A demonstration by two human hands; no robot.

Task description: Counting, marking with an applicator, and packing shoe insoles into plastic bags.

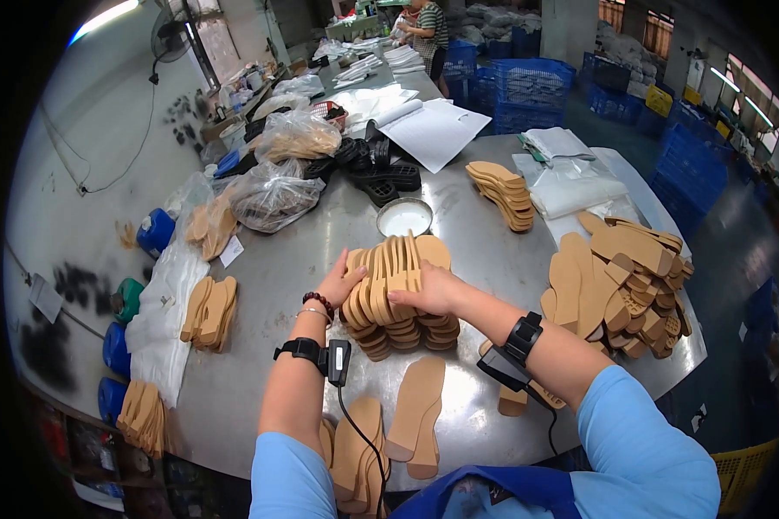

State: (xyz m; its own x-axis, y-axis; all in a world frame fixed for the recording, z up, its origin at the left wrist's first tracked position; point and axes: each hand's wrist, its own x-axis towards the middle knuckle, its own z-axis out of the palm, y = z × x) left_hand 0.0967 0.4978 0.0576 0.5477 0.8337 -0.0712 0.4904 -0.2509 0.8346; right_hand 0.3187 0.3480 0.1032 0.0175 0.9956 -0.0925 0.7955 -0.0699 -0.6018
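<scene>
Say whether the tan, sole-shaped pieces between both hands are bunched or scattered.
Bunched: the pieces overlap, left hand and right hand on them.

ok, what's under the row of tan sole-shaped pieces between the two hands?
More stacked tan sole-shaped pieces show under the near side of that tan row. How far back they run is hidden, and the grey metal tabletop directly beneath is covered.

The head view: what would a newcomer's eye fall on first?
Likely the row of tan soles held between the left hand and right hand, mid-picture. Next comes the jumbled heap of similar soles on the metal table, at right, then the round dish, white inside, just beyond the hands.
</scene>
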